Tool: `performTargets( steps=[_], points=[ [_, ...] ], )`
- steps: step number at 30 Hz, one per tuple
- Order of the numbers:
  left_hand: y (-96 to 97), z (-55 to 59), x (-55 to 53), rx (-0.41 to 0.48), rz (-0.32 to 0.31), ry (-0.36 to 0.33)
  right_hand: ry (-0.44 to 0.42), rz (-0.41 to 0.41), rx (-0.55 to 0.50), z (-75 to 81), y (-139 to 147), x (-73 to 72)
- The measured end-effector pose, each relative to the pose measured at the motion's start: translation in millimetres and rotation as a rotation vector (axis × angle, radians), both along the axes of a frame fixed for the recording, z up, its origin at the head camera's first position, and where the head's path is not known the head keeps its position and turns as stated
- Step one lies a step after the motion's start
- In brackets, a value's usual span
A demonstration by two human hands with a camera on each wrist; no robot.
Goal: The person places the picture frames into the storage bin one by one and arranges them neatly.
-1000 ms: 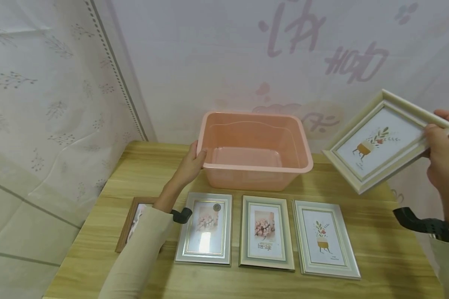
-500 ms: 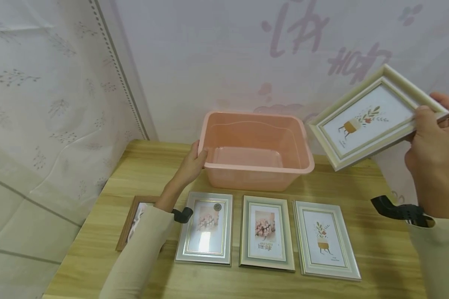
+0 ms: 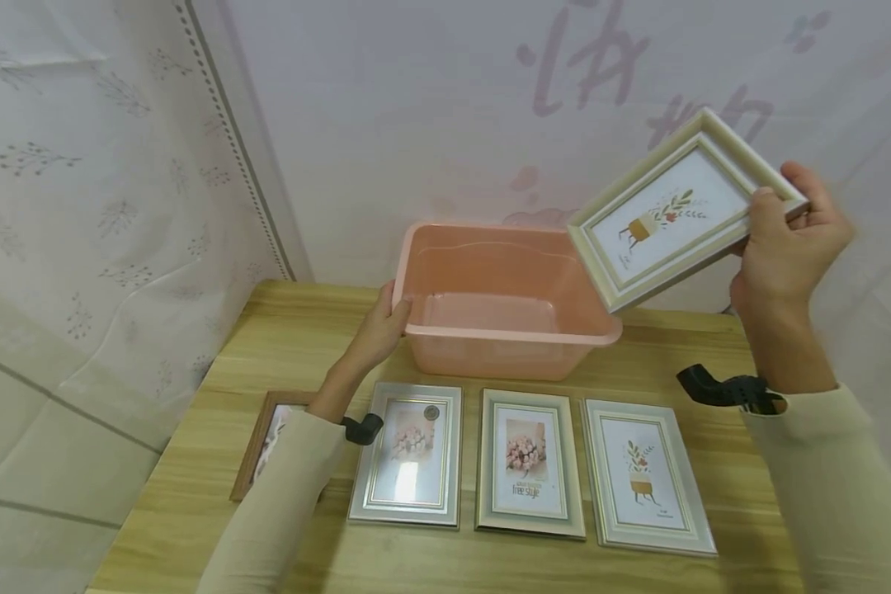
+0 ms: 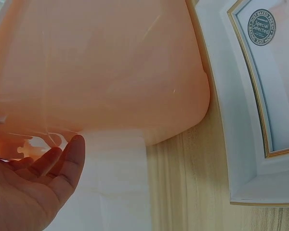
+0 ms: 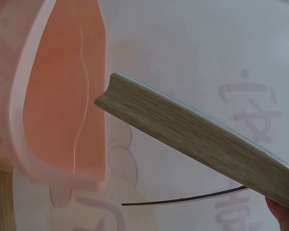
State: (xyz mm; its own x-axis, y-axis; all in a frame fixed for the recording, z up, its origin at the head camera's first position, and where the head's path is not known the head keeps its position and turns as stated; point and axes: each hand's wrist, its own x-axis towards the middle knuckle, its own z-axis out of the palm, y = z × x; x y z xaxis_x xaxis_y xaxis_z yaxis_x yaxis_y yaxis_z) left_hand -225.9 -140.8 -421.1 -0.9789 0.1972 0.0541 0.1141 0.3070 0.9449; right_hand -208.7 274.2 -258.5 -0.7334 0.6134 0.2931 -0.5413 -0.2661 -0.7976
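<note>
My left hand (image 3: 383, 327) grips the left rim of a pink plastic basin (image 3: 505, 355), thumb over the edge. In the left wrist view the fingers (image 4: 72, 161) curl under that rim. My right hand (image 3: 790, 239) holds a cream picture frame (image 3: 686, 210) by its right end, tilted, with a plant-pot print facing me. Its lower left corner overlaps the basin's right rim in the head view. From the right wrist the picture frame (image 5: 197, 134) shows edge-on, its wood-grain side turned to the camera, beside the basin (image 5: 62, 110). Nothing lies inside the basin.
In front of the basin lie a silver picture frame (image 3: 404, 454), a champagne one (image 3: 530, 462) and another plant-pot one (image 3: 648, 476) in a row. My left sleeve partly covers a brown picture frame (image 3: 267, 445). A printed cloth (image 3: 445, 107) hangs behind the wooden table (image 3: 297, 330).
My right hand has brought the cream picture frame leftward and up, from beyond the table's right side to the basin's right rim. The left hand and basin have stayed in place.
</note>
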Motion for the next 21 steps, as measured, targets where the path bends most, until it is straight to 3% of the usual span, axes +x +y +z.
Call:
performTargets(
  steps=[6, 15, 21],
  points=[
    [-1.9, -1.5, -0.1, -0.008, 0.002, -0.001, -0.045, -0.010, -0.010, -7.7, -17, -11.7],
    [-0.3, -1.4, 0.6, 0.013, 0.003, -0.005, -0.087, -0.038, 0.063, -27.1, -34, -25.4],
    [-0.8, -2.4, -1.0, 0.010, 0.008, 0.009, -0.088, -0.063, 0.085, -29.6, -40, -28.2]
  ],
)
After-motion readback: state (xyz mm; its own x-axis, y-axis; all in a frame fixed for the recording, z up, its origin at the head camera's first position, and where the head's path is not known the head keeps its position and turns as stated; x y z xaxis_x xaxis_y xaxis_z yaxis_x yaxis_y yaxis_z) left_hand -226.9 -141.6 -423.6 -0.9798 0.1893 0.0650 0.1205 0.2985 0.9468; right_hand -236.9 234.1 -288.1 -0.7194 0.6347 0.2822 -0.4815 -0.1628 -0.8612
